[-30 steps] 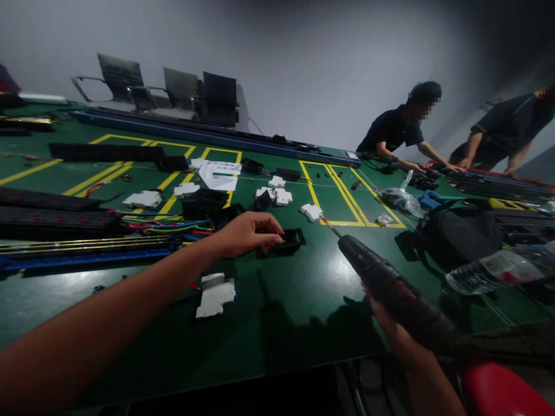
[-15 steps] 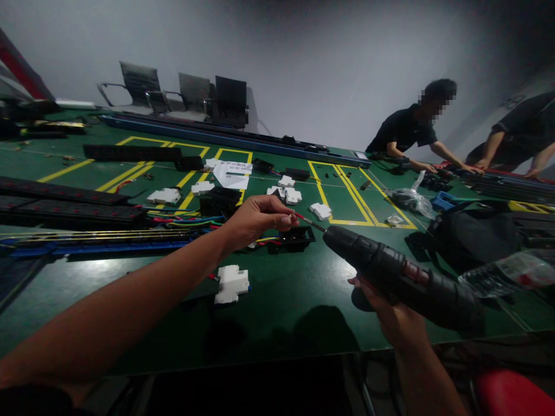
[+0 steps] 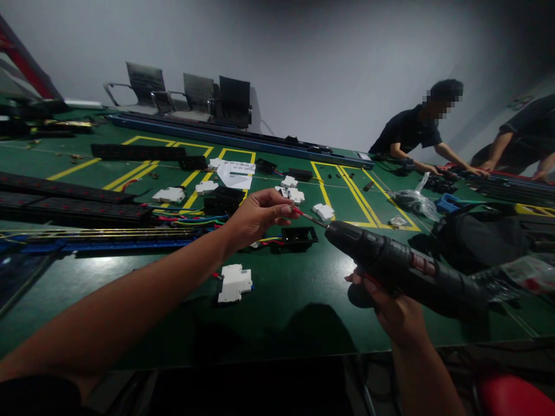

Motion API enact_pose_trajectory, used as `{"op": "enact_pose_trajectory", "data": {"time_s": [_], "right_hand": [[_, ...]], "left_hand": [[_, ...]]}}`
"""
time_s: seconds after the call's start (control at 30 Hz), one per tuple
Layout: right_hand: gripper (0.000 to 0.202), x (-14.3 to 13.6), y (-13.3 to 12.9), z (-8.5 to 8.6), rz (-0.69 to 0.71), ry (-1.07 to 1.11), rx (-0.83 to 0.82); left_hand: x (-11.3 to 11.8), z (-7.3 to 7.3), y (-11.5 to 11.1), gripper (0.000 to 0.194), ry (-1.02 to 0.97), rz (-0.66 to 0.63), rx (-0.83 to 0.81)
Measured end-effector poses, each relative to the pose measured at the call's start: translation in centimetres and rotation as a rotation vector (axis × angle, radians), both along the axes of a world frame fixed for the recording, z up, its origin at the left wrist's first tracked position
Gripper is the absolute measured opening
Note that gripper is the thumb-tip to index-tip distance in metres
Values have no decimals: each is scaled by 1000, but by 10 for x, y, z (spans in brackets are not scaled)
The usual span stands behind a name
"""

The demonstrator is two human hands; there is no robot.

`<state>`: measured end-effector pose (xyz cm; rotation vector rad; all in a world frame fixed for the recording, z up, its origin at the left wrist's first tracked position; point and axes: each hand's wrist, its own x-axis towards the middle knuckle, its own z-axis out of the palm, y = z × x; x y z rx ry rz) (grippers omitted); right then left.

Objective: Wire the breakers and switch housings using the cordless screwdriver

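Note:
My right hand [image 3: 396,309] is wrapped round the grip of a black power drill [image 3: 390,257], which points up and to the left. A thin bit [image 3: 316,221] with a red part near its tip extends from the chuck. My left hand [image 3: 262,215] pinches at the tip of the bit; what lies between the fingertips is too small to name. Below that hand, a white breaker module [image 3: 235,283] lies on the green table [image 3: 281,312]. Just behind the bit are more white modules [image 3: 323,211], and a black socket housing [image 3: 299,237] with coloured wires sits beneath it.
Long black strips [image 3: 73,211] and a blue rail [image 3: 130,242] lie at left. A long rail [image 3: 243,138] spans the far side, with chairs [image 3: 147,86] behind. Two people work at the right. A plastic bag [image 3: 416,202] and a clear bottle [image 3: 524,274] are at right.
The view has shifted slightly, moving the table items a little to the right. Both hands keep their holds, with the left fingertips slightly higher at the bit's tip.

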<state>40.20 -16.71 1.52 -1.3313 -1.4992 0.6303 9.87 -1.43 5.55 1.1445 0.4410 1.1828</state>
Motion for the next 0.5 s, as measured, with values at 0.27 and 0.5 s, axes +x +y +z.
{"op": "enact_pose_trajectory", "data": {"time_s": [0.27,0.5], "right_hand": [[31,-15,4,14,61,188,-4],[25,-17,11,13,120,190,71]], "left_hand": [[-4,15,-7,38,17,60,13],[-8,23,-9,37,-20,77,74]]}}
